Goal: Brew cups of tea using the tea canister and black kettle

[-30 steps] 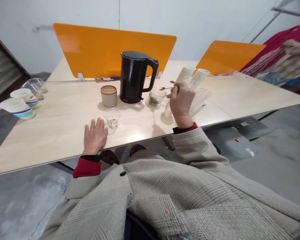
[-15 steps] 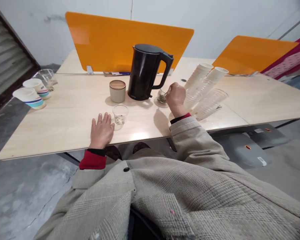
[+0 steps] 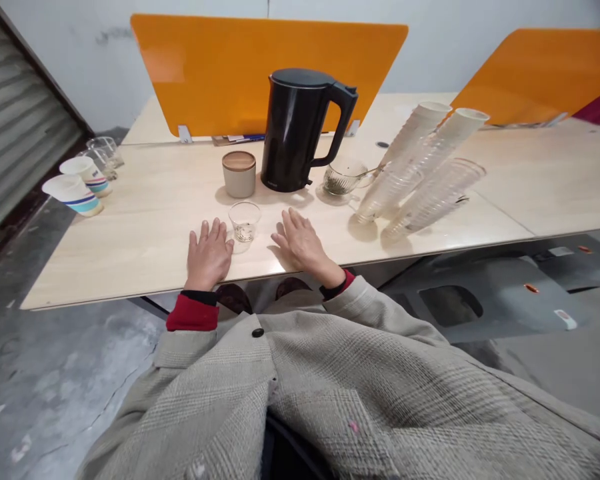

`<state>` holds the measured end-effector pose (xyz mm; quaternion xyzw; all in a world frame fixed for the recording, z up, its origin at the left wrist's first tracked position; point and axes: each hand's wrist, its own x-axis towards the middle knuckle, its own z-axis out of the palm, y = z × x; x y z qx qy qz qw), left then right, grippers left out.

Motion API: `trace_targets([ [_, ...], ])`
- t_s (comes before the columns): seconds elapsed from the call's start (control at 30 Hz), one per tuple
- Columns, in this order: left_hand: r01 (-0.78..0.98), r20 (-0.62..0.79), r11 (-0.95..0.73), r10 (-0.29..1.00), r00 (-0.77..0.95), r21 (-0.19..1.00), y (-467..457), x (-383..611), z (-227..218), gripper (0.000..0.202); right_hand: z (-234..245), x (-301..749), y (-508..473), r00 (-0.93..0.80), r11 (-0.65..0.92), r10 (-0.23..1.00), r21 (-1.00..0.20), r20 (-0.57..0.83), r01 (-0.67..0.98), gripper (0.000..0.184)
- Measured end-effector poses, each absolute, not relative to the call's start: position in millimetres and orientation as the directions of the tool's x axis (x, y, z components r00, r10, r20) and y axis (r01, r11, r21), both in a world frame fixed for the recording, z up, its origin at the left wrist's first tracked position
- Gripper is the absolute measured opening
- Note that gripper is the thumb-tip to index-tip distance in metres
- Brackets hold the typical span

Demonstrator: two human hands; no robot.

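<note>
My left hand (image 3: 209,255) lies flat on the table near its front edge, fingers apart, close to the left side of a clear plastic cup (image 3: 245,223). Dark bits that look like tea leaves sit in the bottom of that cup. To the cup's right, my right hand (image 3: 303,245) is stretched out low over the table, open and holding nothing. Farther back stands a ribbed glass bowl (image 3: 344,180) with dark green leaves in it and a spoon (image 3: 371,171) leaning on its rim.
A black kettle (image 3: 296,133) and a beige canister (image 3: 239,180) with a wooden lid stand behind the cup. Leaning stacks of paper cups (image 3: 420,130) and plastic cups (image 3: 435,193) are at right. Paper cups (image 3: 75,195) stand at left. An orange divider (image 3: 210,73) rises behind.
My right hand has left the glass bowl, letting go of the spoon, and moved left and nearer beside the cup, its fingers opened. My left hand stays by the cup.
</note>
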<state>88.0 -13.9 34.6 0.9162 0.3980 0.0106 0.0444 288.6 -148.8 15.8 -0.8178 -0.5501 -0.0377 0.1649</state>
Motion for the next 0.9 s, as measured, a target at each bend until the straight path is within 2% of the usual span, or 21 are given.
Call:
trace_targets([
  [0.1,0.731,-0.018,-0.677,0.732,0.681,0.082,-14.1,88.7,35.3,0.069,16.3,276.4,-144.7,0.351,-0.326,0.927,-0.179,0.131,0.928,0.074],
  [0.27,0.737,-0.022,-0.674,0.737,0.676,0.054,-15.1,89.6,37.1,0.068,26.8,271.6,-144.4,0.341,-0.335,0.940,-0.173,0.003,0.926,0.078],
  [0.5,0.741,-0.031,-0.672,0.740,0.672,0.014,-15.3,90.6,37.7,0.068,31.7,270.6,-140.9,0.297,-0.300,0.954,-0.179,-0.039,0.937,0.075],
  [0.9,0.718,-0.028,-0.696,0.717,0.696,0.035,-16.8,89.5,37.1,0.067,34.2,269.9,-140.8,0.284,-0.286,0.958,-0.174,-0.039,0.942,0.073],
])
